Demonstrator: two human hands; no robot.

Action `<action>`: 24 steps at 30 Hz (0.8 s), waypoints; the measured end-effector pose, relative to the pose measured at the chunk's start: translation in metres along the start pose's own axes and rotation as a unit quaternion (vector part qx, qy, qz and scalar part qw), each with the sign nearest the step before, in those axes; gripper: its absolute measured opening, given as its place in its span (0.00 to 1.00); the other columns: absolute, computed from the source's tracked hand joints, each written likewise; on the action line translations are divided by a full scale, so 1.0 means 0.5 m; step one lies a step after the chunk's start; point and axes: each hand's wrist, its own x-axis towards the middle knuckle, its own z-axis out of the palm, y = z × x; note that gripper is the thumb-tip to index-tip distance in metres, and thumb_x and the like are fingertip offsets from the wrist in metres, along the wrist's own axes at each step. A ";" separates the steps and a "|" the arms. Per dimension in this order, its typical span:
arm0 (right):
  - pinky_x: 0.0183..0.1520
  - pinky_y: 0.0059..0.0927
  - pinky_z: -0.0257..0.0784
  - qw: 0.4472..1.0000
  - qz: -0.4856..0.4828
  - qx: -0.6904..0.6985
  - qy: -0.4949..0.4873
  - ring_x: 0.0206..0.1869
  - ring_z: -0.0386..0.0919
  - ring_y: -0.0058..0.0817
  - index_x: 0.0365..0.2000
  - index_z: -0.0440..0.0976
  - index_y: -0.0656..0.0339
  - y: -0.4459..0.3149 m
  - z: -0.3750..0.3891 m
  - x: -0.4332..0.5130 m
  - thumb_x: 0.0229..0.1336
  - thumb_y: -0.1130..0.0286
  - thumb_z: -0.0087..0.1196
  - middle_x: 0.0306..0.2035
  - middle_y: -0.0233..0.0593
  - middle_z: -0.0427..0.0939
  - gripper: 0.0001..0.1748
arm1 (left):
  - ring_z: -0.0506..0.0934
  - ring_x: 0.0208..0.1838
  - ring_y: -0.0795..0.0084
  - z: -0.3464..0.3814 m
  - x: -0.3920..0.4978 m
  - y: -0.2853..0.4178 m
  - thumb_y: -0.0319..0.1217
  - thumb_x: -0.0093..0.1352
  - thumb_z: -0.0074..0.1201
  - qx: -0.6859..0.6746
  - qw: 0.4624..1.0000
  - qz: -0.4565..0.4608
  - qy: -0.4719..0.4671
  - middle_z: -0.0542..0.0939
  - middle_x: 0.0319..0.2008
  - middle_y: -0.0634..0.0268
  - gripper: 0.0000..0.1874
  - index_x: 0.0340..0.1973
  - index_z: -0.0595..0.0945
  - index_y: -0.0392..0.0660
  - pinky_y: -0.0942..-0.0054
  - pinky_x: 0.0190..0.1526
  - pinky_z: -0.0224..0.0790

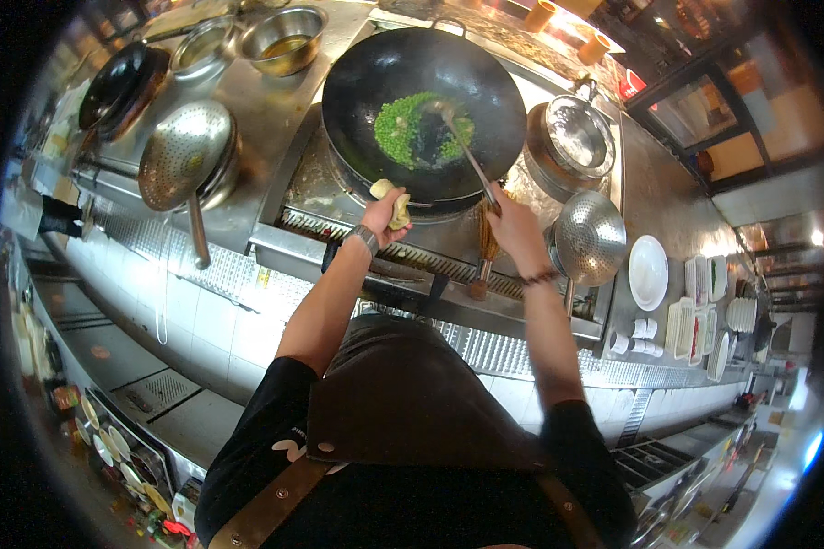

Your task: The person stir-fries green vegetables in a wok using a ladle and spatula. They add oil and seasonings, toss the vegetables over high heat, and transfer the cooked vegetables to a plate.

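A large black wok (364, 75) sits on the range in front of me. Chopped green vegetable pieces (397, 130) lie in its bottom, spread around a bare patch. My left hand (387, 214) grips a folded yellowish cloth (399, 209) at the wok's near rim; the handle under the cloth is hidden. The long metal handle of a wok ladle (475, 165) is in my right hand (511, 223), and its blurred head is among the green pieces. Below my right hand a bamboo wok brush (484, 254) stands against the range front.
To the left are a perforated skimmer (187, 154), a steel bowl with yellowish liquid (285, 44) and a black pan (117, 89). Another perforated skimmer (590, 237) and a metal pot (580, 134) stand at right, beyond them a white oval plate (648, 273), small cups (637, 336) and baskets (680, 328).
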 end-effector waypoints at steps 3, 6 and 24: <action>0.44 0.46 0.76 0.990 -0.001 0.140 0.017 0.41 0.82 0.53 0.68 0.63 0.56 -0.076 0.089 0.072 0.65 0.64 0.56 0.38 0.54 0.83 0.32 | 0.79 0.24 0.67 -0.014 -0.027 -0.007 0.62 0.64 0.61 -0.001 1.000 -0.018 0.022 0.79 0.27 0.60 0.32 0.42 0.77 0.45 0.72 0.21 0.75; 0.43 0.43 0.74 0.974 -0.026 0.223 -0.040 0.41 0.82 0.50 0.68 0.62 0.55 -0.090 0.104 0.026 0.67 0.61 0.55 0.40 0.54 0.82 0.32 | 0.80 0.27 0.66 -0.024 -0.019 0.003 0.65 0.62 0.62 0.018 0.999 -0.041 -0.008 0.77 0.29 0.61 0.35 0.45 0.76 0.46 0.70 0.25 0.78; 0.34 0.32 0.75 0.965 -0.093 0.166 -0.178 0.29 0.80 0.32 0.68 0.64 0.54 -0.070 -0.141 -0.165 0.66 0.65 0.54 0.33 0.43 0.81 0.32 | 0.78 0.22 0.68 0.069 -0.127 0.030 0.42 0.76 0.43 -0.111 0.993 -0.009 0.032 0.77 0.25 0.61 0.11 0.38 0.71 0.49 0.76 0.13 0.62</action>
